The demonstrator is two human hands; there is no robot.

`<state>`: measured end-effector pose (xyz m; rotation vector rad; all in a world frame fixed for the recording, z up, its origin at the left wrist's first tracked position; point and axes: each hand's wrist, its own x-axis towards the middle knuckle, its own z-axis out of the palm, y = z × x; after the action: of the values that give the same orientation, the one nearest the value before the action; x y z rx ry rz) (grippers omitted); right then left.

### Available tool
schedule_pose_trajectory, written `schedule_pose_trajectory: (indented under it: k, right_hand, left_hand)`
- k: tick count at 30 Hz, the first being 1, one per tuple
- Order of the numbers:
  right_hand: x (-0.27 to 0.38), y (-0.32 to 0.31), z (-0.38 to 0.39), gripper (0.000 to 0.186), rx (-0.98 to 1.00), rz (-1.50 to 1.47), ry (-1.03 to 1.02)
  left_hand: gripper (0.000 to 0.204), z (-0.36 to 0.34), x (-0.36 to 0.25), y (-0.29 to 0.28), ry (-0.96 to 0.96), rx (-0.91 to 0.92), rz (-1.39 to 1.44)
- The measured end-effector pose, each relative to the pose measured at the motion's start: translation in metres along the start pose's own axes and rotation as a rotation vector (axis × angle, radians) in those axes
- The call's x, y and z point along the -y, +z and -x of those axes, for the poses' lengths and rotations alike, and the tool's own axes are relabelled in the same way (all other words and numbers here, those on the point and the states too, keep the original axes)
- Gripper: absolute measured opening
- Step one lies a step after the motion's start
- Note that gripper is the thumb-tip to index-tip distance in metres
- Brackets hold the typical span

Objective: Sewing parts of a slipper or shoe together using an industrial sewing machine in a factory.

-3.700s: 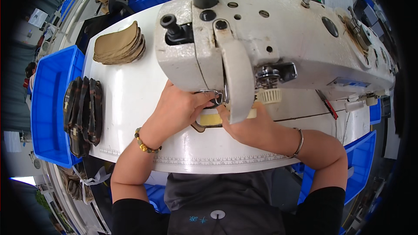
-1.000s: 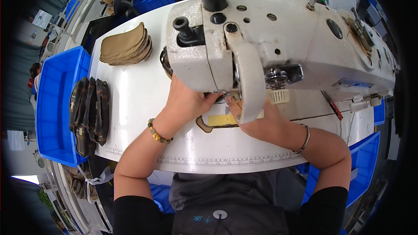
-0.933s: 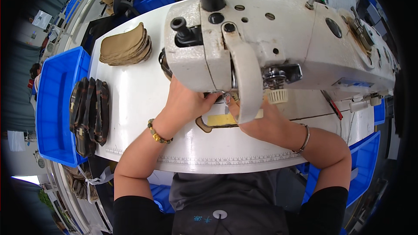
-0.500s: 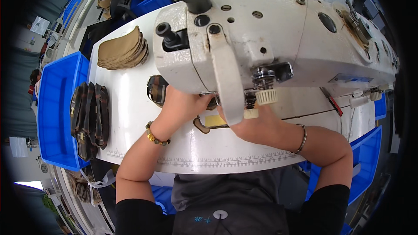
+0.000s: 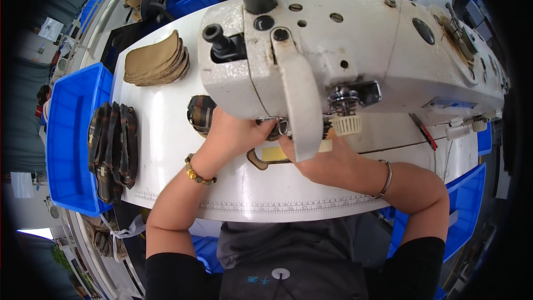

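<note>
Under the head of a white sewing machine (image 5: 355, 39), both of my hands meet near the needle area. My left hand (image 5: 236, 132) is closed, thumb and finger pinching dark plaid fabric (image 5: 201, 112) whose padded end shows beyond the wrist. My right hand (image 5: 319, 160) lies close by on the other side of the machine's pale curved lever (image 5: 300, 105); the lever and machine head hide most of its fingers. Between the hands, a brown-edged fabric piece (image 5: 256, 160) and a yellow strip (image 5: 273, 153) lie on the white tabletop. The stitching point is hidden.
A stack of tan fabric pieces (image 5: 155, 61) sits at the far left of the table. Plaid pieces (image 5: 112, 150) hang over the rim of a blue bin (image 5: 72, 139). Red-handled snips (image 5: 426, 134) lie at right. A printed ruler (image 5: 261, 208) follows the near edge.
The machine head appears slightly farther right and lower in the picture. My hands keep nearly the same place and pose, and the fabric shows no clear shift.
</note>
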<state>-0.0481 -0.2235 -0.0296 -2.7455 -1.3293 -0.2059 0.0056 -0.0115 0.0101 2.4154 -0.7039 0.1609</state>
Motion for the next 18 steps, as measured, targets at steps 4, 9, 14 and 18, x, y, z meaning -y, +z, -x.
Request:
schedule_pose_trajectory:
  k: [4,9,14,18]
  right_hand:
    - [-0.002,0.003,-0.006,0.047,-0.260,-0.161,-0.071]
    - [-0.003,0.002,-0.008,0.045,-0.276,-0.240,-0.051]
    - [-0.004,-0.011,-0.010,0.042,-0.332,-0.255,-0.031]
    - [-0.005,0.002,-0.009,0.040,-0.312,-0.222,-0.051]
  left_hand:
    - [0.027,0.003,-0.001,0.001,-0.031,0.036,-0.151]
    - [0.036,0.001,-0.017,-0.004,-0.158,0.052,-0.102]
    - [0.043,0.006,-0.008,0.002,-0.065,-0.056,-0.165]
    - [0.041,0.001,-0.015,0.001,-0.091,-0.041,-0.116]
